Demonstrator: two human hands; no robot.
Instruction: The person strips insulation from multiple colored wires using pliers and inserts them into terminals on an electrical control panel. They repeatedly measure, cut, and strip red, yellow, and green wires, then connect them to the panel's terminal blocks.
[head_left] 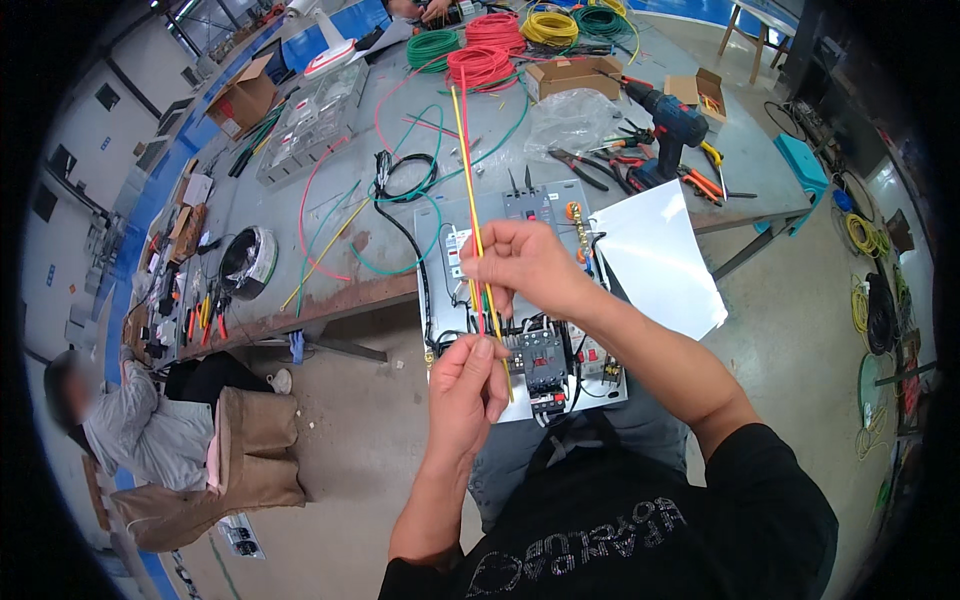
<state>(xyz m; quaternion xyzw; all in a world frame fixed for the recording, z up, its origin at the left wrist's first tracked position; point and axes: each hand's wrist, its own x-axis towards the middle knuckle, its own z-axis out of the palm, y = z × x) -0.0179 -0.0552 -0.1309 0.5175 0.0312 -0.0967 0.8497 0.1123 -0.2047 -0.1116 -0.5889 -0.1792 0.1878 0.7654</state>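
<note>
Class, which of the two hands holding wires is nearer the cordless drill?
The right hand, higher up the yellow wire; the left hand is lower, farther from the cordless drill.

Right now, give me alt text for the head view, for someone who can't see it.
The left hand and right hand hold thin yellow and red wires above a grey panel fitted with electrical parts. Beyond it, a table carries coils of red, green and yellow wire and a power drill. At the left, a person sits on a chair.
</note>
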